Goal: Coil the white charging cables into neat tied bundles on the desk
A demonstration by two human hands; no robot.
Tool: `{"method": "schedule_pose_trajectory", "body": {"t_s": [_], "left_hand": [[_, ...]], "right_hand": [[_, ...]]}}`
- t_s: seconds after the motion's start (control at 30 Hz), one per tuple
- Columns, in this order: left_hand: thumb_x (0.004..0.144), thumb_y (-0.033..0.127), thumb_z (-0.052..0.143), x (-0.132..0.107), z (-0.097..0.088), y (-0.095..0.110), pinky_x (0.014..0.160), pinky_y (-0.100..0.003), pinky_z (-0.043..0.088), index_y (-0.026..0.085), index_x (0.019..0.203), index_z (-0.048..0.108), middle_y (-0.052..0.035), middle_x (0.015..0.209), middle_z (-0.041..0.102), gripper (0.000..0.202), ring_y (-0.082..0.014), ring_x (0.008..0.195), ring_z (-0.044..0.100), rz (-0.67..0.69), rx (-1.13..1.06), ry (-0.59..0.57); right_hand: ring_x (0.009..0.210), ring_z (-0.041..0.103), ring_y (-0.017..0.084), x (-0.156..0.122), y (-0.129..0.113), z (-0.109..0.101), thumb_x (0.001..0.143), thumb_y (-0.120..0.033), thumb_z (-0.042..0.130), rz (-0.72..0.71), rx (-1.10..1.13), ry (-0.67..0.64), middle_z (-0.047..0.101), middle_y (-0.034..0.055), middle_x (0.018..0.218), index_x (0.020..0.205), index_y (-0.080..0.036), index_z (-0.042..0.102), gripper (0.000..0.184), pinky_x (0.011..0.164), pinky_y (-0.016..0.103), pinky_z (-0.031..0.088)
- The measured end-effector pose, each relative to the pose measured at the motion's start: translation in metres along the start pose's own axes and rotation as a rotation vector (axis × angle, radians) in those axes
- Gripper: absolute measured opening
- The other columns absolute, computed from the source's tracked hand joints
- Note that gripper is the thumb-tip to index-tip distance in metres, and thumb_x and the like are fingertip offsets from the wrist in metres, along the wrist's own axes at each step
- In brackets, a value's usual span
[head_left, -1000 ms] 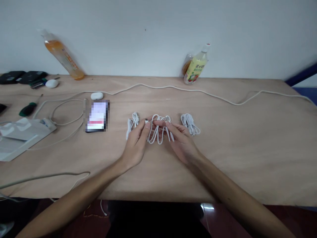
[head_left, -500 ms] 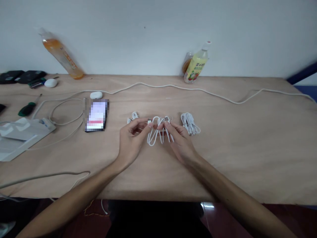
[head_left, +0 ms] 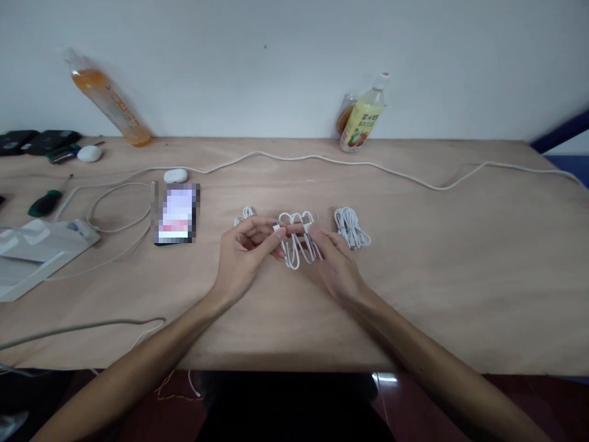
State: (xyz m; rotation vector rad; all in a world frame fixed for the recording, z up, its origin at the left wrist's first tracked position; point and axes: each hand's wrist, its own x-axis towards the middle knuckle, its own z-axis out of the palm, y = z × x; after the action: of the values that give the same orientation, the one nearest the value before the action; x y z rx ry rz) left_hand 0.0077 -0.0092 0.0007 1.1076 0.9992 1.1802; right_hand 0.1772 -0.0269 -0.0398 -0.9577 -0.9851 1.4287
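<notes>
A white charging cable (head_left: 292, 258), looped in loose coils, hangs between my two hands above the table. My left hand (head_left: 243, 255) pinches one plug end between thumb and fingers. With thumb and fingers closed, my right hand (head_left: 338, 258) grips the other end by its metal-tipped plug. Just right of my right hand lies a bundled white cable (head_left: 351, 227). Another small white cable bundle (head_left: 248, 212) is partly hidden behind my left hand.
A phone (head_left: 175, 215) with a lit screen lies left, near a white earbud case (head_left: 175, 176). A long white cord (head_left: 317, 158) crosses the wooden table (head_left: 460, 264). Behind it lean a yellow-labelled bottle (head_left: 363, 120) and an orange drink bottle (head_left: 113, 104). A green screwdriver (head_left: 46, 202) lies far left.
The coils between my hands have shifted slightly right and spread into separate loops. Both hands keep their hold on the cable's ends. The view has moved slightly.
</notes>
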Motion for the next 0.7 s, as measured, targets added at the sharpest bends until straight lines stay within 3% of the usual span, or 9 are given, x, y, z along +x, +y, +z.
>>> {"method": "schedule_pose_trajectory", "body": {"t_s": [0.13,0.3,0.57,0.7], "left_hand": [[0.082,0.026,0.093,-0.001,0.001,0.002,0.061,-0.03,0.065,0.018,0.094,0.083,-0.0052,0.079,0.081,0.018,-0.0163,0.06,0.072,-0.018,-0.014,-0.03],[0.081,0.025,0.094,-0.001,0.001,0.001,0.06,-0.028,0.066,0.017,0.093,0.086,-0.0024,0.068,0.078,0.017,-0.0162,0.059,0.073,-0.016,-0.003,-0.051],[0.081,0.024,0.093,0.001,-0.002,-0.003,0.062,-0.031,0.065,0.018,0.093,0.084,-0.0013,0.065,0.075,0.016,-0.0174,0.059,0.073,-0.057,-0.011,-0.085],[0.082,0.03,0.093,0.001,-0.003,-0.007,0.064,-0.032,0.065,0.02,0.094,0.085,-0.0004,0.065,0.075,0.017,-0.0175,0.058,0.071,-0.062,-0.02,-0.127]], "right_hand": [[0.1,0.076,0.026,0.0,-0.005,0.005,0.086,-0.065,0.084,0.043,0.083,-0.029,0.085,0.004,0.104,0.102,-0.03,0.089,0.039,0.095,0.043,0.059],[0.09,0.072,0.021,-0.002,-0.01,0.012,0.079,-0.06,0.092,0.093,0.158,-0.004,0.084,0.0019,0.095,0.092,-0.03,0.089,0.033,0.089,0.038,0.058],[0.092,0.07,0.021,-0.002,-0.003,0.008,0.079,-0.052,0.093,0.072,0.044,0.021,0.084,0.0015,0.093,0.09,-0.032,0.091,0.023,0.093,0.041,0.055],[0.083,0.07,0.021,-0.003,-0.002,0.007,0.075,-0.051,0.096,0.077,0.018,0.064,0.083,0.0015,0.085,0.087,-0.032,0.09,0.023,0.082,0.04,0.056]]}}
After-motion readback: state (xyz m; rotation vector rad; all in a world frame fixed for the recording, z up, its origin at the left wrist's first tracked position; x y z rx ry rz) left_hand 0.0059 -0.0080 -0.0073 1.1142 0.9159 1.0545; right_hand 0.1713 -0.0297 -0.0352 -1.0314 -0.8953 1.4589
